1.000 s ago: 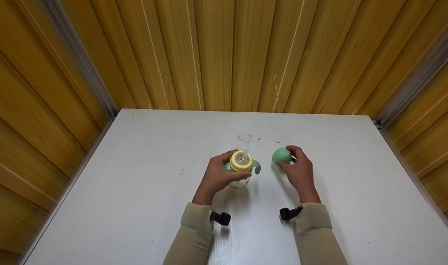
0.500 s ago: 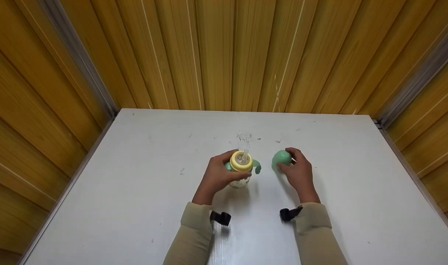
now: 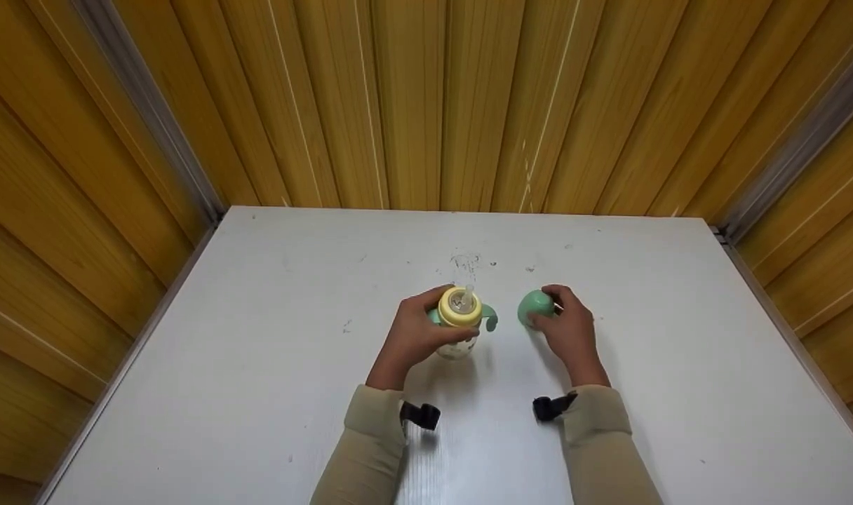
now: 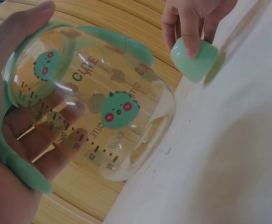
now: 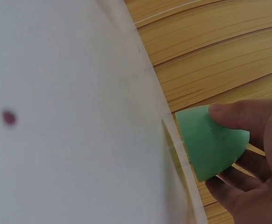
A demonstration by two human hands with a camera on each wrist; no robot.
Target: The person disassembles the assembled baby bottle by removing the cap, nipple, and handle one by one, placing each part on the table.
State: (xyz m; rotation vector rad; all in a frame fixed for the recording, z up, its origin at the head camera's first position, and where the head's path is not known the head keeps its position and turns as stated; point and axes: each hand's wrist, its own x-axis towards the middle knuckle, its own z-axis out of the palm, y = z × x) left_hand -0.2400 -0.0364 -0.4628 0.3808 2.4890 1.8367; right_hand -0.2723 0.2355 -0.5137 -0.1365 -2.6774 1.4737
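Observation:
My left hand grips a clear baby bottle around its upper part, thumb on the near side. The bottle has a yellow collar, a clear straw spout sticking up uncovered, and green side handles. Cartoon faces and a measuring scale show on its wall in the left wrist view. To the right, my right hand holds a green domed cap between thumb and fingers. The cap's dome points up and its open rim faces the white table, close over the surface in the left wrist view.
The white table bears dark scuff marks beyond the bottle. Yellow wood-look panels stand behind it and at both sides. A black wrist mount juts inward from each sleeve.
My right hand has lowered the green cap slightly toward the table and tipped it so its dome points up. The left hand and bottle have stayed in place.

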